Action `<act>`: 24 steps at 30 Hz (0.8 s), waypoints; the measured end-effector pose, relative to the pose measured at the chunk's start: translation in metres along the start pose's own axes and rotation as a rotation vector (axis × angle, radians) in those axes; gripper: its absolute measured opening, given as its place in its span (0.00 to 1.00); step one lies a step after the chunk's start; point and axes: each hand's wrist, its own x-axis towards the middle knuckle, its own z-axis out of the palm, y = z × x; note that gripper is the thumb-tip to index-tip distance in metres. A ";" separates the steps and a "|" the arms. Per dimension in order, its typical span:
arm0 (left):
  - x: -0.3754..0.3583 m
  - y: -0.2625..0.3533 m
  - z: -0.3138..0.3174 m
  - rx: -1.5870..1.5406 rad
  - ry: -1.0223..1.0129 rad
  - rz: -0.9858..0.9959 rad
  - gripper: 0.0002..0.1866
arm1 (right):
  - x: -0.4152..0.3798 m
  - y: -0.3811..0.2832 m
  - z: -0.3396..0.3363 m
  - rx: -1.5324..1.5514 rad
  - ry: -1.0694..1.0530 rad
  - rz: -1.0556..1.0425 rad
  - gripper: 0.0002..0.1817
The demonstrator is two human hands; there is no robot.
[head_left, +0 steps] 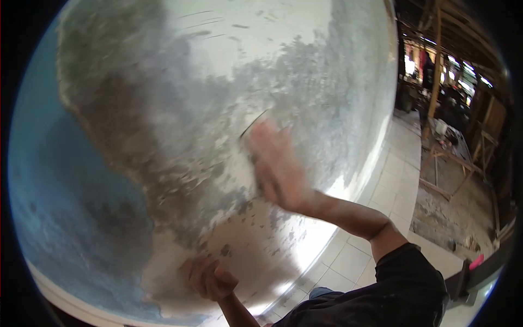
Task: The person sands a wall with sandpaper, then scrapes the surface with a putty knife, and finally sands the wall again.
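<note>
A wall (218, 65) with patchy grey and white plaster fills most of the view, with blue paint at its left side. My right hand (278, 163), smeared by motion, is up against the middle of the wall, pressing on a thin flat tool (254, 124) whose dark straight edge shows beyond the fingertips. Lower down, my left hand (210, 278) is near the wall's bottom part, its fingers curled. Whether anything is inside those fingers cannot be made out.
White floor tiles (348, 260) run along the foot of the wall at the right. Beyond them, a wooden-framed table (455, 155) with items on it stands on a rough floor. A wooden post (435, 71) rises behind it in a cluttered, dim area.
</note>
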 end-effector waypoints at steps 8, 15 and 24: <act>-0.003 0.003 0.001 0.032 -0.020 -0.044 0.19 | 0.012 0.024 0.000 0.058 0.148 -0.012 0.30; -0.006 -0.002 0.001 0.020 -0.009 0.002 0.19 | 0.003 0.022 0.003 0.080 -0.151 -0.098 0.31; -0.004 0.004 0.002 0.023 0.027 -0.067 0.18 | -0.024 0.016 0.014 0.002 -0.190 -0.232 0.29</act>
